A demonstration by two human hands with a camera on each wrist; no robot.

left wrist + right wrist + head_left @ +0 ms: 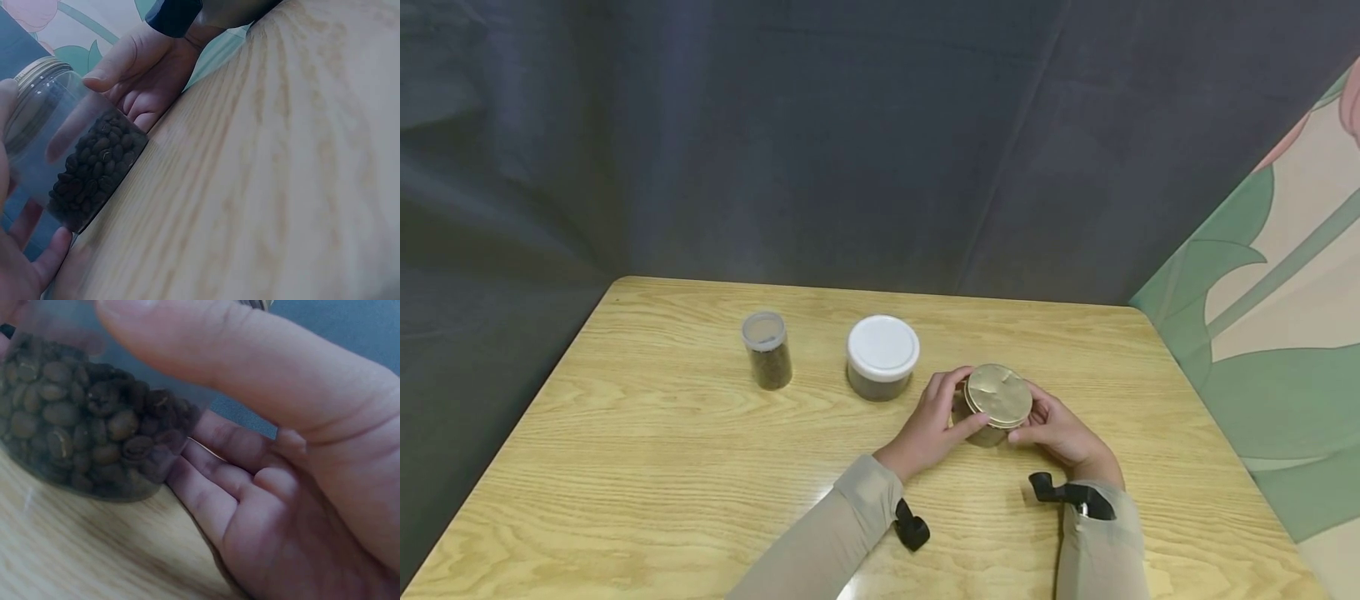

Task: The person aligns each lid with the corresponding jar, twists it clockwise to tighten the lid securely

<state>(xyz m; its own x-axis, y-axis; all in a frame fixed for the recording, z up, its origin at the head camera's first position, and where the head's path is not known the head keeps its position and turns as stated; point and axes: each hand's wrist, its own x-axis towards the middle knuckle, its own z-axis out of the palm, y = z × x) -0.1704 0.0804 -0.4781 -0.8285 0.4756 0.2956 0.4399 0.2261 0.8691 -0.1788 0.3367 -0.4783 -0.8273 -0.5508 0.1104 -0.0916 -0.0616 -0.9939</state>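
Note:
A clear jar of dark coffee beans (97,165) stands on the wooden table, topped by a dented gold lid (998,393). My left hand (928,429) holds it from the left, thumb along the near side of the lid and fingers round the far side. From the right, my right hand (1063,429) holds the jar lower down, its thumb in front and fingers curled behind. In the right wrist view, that thumb (206,344) crosses the glass above the beans. Beans fill roughly the lower half of the jar.
A white-lidded tub (883,350) stands just left of the jar, beyond my left hand. Farther left is a slim clear container (767,354) with dark contents. The wooden table (647,450) ends at a dark curtain (850,150) behind and a leaf-patterned cloth (1285,333) on the right.

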